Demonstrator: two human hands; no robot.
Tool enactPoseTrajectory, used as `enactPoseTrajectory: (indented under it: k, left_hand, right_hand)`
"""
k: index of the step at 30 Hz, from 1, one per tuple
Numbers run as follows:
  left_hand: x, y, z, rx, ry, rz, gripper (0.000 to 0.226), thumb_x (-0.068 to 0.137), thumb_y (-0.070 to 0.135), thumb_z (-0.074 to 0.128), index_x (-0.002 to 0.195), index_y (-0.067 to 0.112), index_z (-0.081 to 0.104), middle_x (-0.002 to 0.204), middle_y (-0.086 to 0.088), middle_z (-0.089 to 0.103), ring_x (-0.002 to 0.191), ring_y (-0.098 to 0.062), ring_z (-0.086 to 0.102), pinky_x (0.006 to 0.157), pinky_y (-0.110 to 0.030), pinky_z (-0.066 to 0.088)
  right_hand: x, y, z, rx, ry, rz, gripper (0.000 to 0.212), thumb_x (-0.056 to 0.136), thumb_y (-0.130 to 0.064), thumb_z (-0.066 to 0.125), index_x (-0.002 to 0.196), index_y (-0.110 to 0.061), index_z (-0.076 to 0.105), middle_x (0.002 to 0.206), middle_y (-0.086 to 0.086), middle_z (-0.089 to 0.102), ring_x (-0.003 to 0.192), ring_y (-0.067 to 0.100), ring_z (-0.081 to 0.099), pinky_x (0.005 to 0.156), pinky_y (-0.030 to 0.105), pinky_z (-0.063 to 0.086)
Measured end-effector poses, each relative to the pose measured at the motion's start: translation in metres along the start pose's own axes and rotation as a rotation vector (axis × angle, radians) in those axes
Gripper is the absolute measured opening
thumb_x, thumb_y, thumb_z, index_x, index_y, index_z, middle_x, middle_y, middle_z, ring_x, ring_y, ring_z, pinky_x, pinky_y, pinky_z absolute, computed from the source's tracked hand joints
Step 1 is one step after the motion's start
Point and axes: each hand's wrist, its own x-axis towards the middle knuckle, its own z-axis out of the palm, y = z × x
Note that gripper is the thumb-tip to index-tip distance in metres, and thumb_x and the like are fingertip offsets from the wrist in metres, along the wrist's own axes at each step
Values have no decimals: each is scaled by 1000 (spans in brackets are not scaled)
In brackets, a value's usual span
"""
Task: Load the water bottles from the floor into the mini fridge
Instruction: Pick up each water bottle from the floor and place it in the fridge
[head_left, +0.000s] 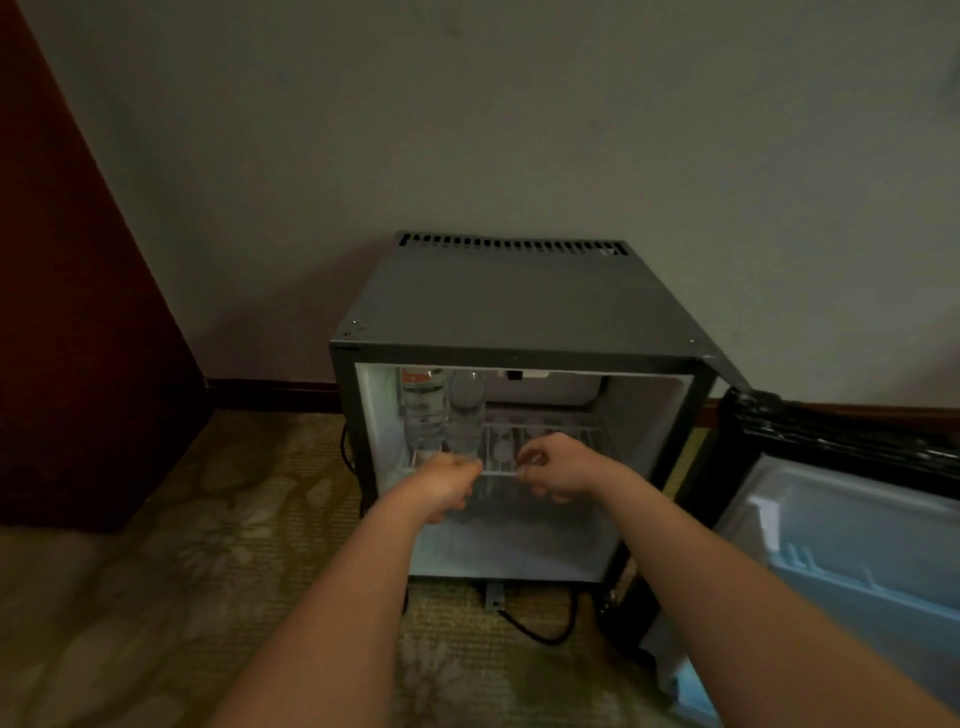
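Observation:
The grey mini fridge (519, 301) stands against the wall with its door (841, 530) swung open to the right. Two clear water bottles stand upright on the left of its white wire shelf (545, 431): one with a red and green label (423, 405), one plain (467, 410). More bottles show dimly below the shelf. My left hand (447, 480) is curled at the shelf's front edge, just below the plain bottle. My right hand (558, 470) is curled at the same edge, further right. Whether the fingers grip the wire is unclear.
A dark red cabinet (78, 312) fills the left side. Patterned carpet (182, 597) covers the floor. A black power cable (540, 631) loops on the carpet under the fridge front. The door's pale blue inner racks (831, 566) lie to the right.

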Motion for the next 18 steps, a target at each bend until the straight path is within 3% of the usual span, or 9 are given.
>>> enactPoseTrajectory:
  k: [2, 4, 9, 12, 15, 18]
  left_hand:
    - [-19, 3, 8, 85, 17, 64, 31, 97, 31, 42, 114, 11, 58, 117, -9, 58, 109, -25, 56, 88, -30, 44]
    - [-37, 7, 17, 90, -21, 88, 24, 98, 32, 41, 97, 16, 58, 108, -7, 56, 99, -21, 54, 81, -30, 43]
    - [-92, 27, 44, 162, -113, 163, 37, 97, 38, 40, 127, 18, 50, 118, -2, 58, 101, -15, 56, 77, -29, 42]
    - [-127, 43, 65, 198, -140, 263, 37, 98, 36, 38, 124, 15, 52, 111, -1, 58, 98, -15, 56, 67, -26, 40]
    - [-166, 57, 94, 244, -190, 383, 33, 99, 33, 36, 119, 13, 54, 106, -3, 55, 96, -17, 54, 61, -21, 36]
    - [-204, 66, 128, 253, -229, 480, 34, 100, 33, 32, 121, 14, 50, 110, -6, 54, 100, -19, 54, 69, -23, 43]
  right_hand:
    - [-22, 6, -6, 4, 10, 30, 35, 94, -24, 53, 124, -8, 55, 97, 6, 57, 87, 18, 57, 57, 17, 42]
    - [-46, 12, -13, 14, 5, 70, 34, 95, -26, 51, 124, -10, 54, 101, 7, 59, 86, 19, 60, 60, 22, 46]
    - [-119, 35, -41, 43, 96, 52, 29, 95, -23, 51, 119, -9, 57, 98, 8, 61, 83, 18, 62, 57, 21, 47]
    - [-163, 61, -50, 111, 144, 75, 28, 95, -20, 50, 119, -8, 56, 96, 7, 60, 83, 18, 62, 65, 26, 48]
    - [-207, 88, -52, 156, 166, 104, 27, 95, -19, 49, 119, -11, 56, 98, 7, 60, 84, 18, 62, 63, 23, 46]
    - [-251, 112, -52, 231, 216, 131, 23, 94, -16, 49, 116, -13, 55, 101, 8, 61, 86, 19, 61, 64, 23, 45]
